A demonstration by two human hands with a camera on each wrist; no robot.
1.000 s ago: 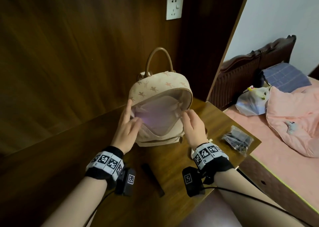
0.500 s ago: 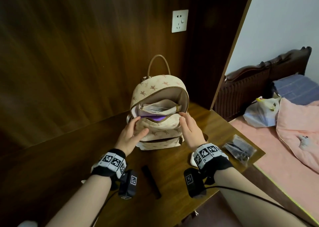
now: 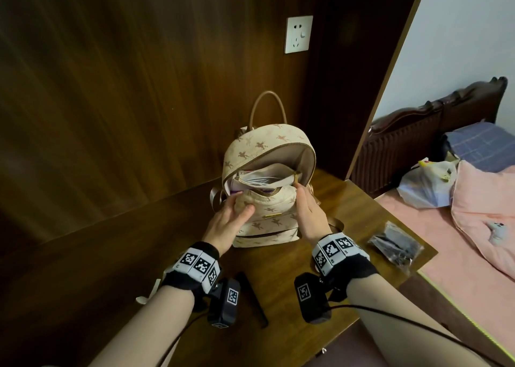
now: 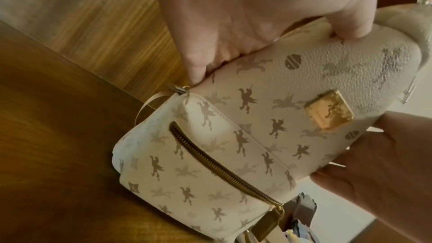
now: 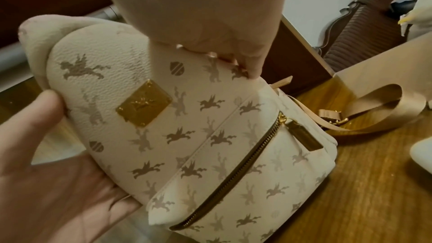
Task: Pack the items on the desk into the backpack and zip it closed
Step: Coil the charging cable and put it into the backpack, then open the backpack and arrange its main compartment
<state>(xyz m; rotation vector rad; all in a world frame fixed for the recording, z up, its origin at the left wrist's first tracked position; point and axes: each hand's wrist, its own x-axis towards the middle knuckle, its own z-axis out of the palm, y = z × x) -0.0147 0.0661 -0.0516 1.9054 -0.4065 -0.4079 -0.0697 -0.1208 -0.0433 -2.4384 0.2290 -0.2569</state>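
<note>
A cream backpack with a winged-horse print stands upright on the desk, its main compartment unzipped. White papers and a sliver of something purple show inside. My left hand grips the left top edge of the front panel, thumb pressed on the outside. My right hand pinches the panel's right edge just under the brass zipper pull; its curled fingers show in the right wrist view. The front pocket zipper is zipped.
A black stick-shaped item lies on the desk between my wrists. A clear bag of black things sits near the desk's right edge. Wooden wall panels with a socket stand behind the backpack. A bed lies to the right.
The front panel has come up and the wide opening has narrowed; papers now show where the purple lining did. Both hands have shifted to the panel's top corners.
</note>
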